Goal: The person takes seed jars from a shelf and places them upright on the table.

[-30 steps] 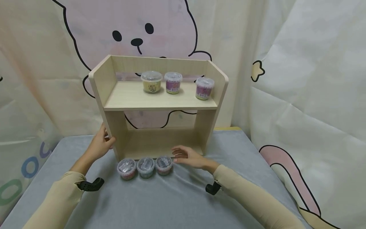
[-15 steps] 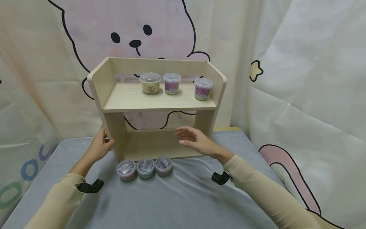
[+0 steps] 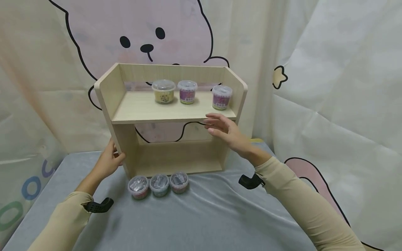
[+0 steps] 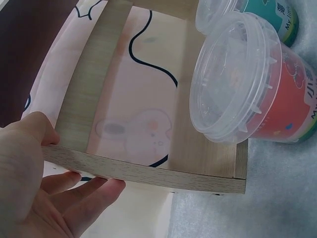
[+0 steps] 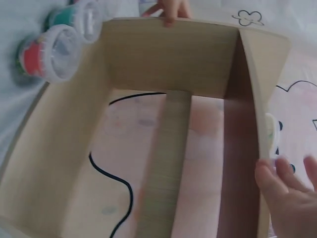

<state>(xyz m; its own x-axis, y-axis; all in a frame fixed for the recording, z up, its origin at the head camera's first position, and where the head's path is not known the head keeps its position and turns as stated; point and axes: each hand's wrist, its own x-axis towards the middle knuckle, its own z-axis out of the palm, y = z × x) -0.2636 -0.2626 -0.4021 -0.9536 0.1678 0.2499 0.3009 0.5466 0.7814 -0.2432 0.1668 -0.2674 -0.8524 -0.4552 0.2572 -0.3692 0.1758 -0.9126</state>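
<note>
My left hand (image 3: 107, 162) holds the left side panel of a pale wooden two-tier shelf (image 3: 176, 150). In the left wrist view its thumb and fingers (image 4: 101, 196) lie on opposite faces of that panel. My right hand (image 3: 230, 135) is raised in front of the upper board's right end, fingers extended and nothing held. Closest to it is a purple tub (image 3: 222, 98). Another purple tub (image 3: 187, 92) and a wider yellow tub (image 3: 163, 92) stand further left on that board. All three have clear lids.
Below the shelf's front edge, a red-labelled tub (image 3: 138, 187), a teal-labelled tub (image 3: 159, 185) and a third lidded tub (image 3: 179, 182) stand in a row on the grey-blue cloth (image 3: 176, 223). A printed curtain (image 3: 248, 52) hangs close behind the shelf.
My right hand has risen from beside the front row of tubs to the upper board's edge, moving rightward. The left hand keeps its hold on the side panel. The tubs have stayed put.
</note>
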